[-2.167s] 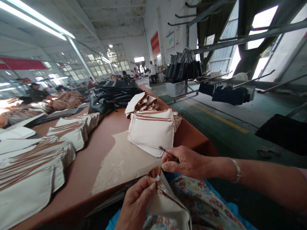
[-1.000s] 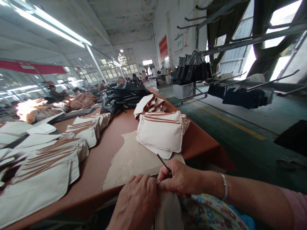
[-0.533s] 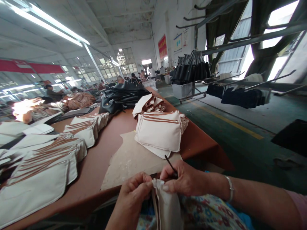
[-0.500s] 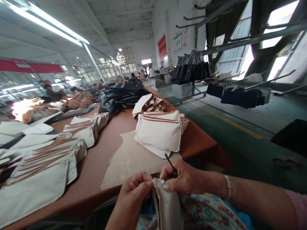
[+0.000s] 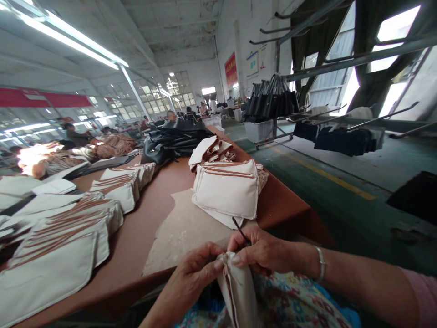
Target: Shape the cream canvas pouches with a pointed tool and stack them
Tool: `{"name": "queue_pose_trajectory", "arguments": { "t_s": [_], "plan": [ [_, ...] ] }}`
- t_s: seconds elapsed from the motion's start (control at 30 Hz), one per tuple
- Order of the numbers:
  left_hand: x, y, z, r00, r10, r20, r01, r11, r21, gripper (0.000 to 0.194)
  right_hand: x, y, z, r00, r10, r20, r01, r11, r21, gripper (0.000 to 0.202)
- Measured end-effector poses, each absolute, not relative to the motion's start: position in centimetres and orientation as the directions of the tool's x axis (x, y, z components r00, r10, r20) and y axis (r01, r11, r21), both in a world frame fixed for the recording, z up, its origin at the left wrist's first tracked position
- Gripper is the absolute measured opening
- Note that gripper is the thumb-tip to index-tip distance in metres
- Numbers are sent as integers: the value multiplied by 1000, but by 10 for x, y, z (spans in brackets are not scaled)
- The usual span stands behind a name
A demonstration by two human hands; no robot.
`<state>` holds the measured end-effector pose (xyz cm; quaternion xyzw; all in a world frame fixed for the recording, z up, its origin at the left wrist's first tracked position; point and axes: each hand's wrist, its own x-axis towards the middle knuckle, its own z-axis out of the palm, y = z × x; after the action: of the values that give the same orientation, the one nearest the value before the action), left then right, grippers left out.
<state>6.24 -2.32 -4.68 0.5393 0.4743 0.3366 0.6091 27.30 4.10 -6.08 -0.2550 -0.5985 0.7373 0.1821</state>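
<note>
Between my hands, over my lap, hangs a cream fabric piece [image 5: 241, 291] with brown edging showing along its opening. My left hand [image 5: 198, 266] pinches its upper left corner between thumb and fingers. At the top edge, my right hand [image 5: 261, 250] grips the same piece with thumb and forefinger. A thin dark stick-like tool [image 5: 240, 229] pokes up out of my right fist; its lower end is hidden in the palm. Just beyond my hands, a stack of cream fabric pieces [image 5: 227, 189] with brown edges lies on the table.
Rows of similar cream pieces [image 5: 58, 264] cover the left of the brown table [image 5: 136, 241]. A cardboard sheet [image 5: 177, 232] lies nearest me. Black leather-like bags [image 5: 177, 136] are heaped farther back. To the right stands a metal rack [image 5: 358, 54] with hooks. Other people sit far off.
My left hand has shifted slightly right and closer to my right hand. The fabric piece's top has turned a little, its lower part swinging right. The tool stays in my right hand.
</note>
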Motion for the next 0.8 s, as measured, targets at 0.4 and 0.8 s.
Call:
{"name": "queue_pose_trajectory", "arguments": {
  "t_s": [0.4,0.8],
  "plan": [
    [69,-23,-54,226,928,-297,-15,308,951,18,272,46,-58,-801,548,-241,105,-268,-958,31],
    [73,-29,-53,226,916,-333,-74,357,931,20,276,48,-54,-809,563,-170,116,-132,-985,22]
  ]
}}
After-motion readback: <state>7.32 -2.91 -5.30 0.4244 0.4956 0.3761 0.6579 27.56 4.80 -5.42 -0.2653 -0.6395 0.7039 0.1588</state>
